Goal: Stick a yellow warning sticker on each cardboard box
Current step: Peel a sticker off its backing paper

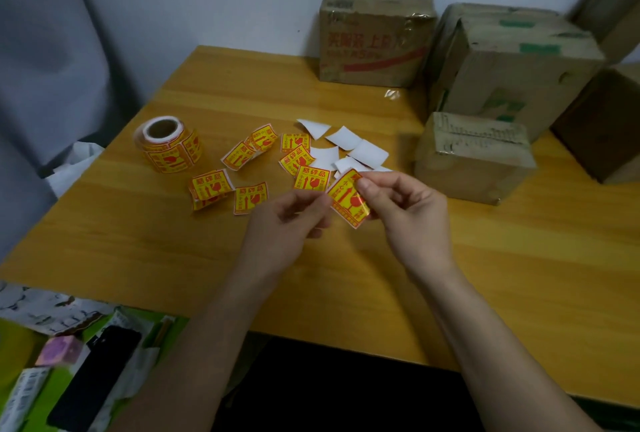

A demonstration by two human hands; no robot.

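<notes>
Both hands up over the wooden table (138, 241), working 1 yellow warning sticker (348, 201). Right hand (405, 213) pinches its upper edge between thumb and fingers; left hand (294, 220) has fingers curled at the sticker's left edge, but the contact point is hidden behind the fingers, so can't tell if it actually grips sticker or backing. Sticker's lower half is glossy with glare, print partly unreadable.

Sticker roll (168, 144) lies far left on the table. Loose cut stickers (251, 197) are scattered between roll and hands, some curled. White backing scraps (343, 138) are piled just behind the hands, near scraps partly hidden by the held sticker.

Cardboard boxes at right: small box (474, 157) nearest the right hand, red-printed box (375, 40) against the wall, large box (516, 64) with green marks beside it. 2 more boxes at the right edge are cut off and blurred. No sticker visible on any box face shown.

Clutter at bottom left is too blurred to identify.
</notes>
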